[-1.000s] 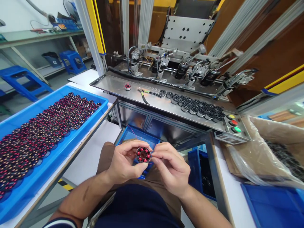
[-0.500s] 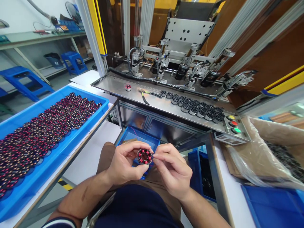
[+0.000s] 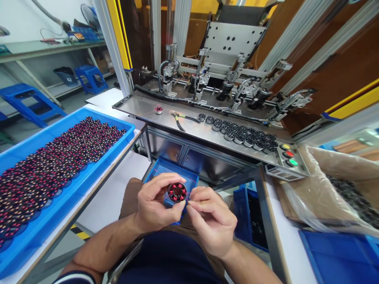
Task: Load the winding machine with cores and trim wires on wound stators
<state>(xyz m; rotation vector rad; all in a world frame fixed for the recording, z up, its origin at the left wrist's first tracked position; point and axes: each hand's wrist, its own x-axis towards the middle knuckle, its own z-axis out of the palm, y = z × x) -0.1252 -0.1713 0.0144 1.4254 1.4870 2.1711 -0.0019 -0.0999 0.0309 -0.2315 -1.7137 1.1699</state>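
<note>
Over my lap, my left hand holds a round motor stator by its rim, thumb below and fingers above. Red wire coils ring its dark core, and its open face is turned toward me. My right hand is closed in a pinch beside the stator's right edge. A thin reddish wire shows at those fingertips, though its end is hidden by the fingers. Below both hands stands a blue bin on a lower level.
A blue tray of wound stators stands at left. On the machine's metal ledge lie another wound stator, cutting pliers and several black cores. Push buttons and a lined carton are at right.
Both hands and the stator have shifted slightly left and up in view. The stator is tilted a little differently, and my right fingertips now pinch lower beside its edge.
</note>
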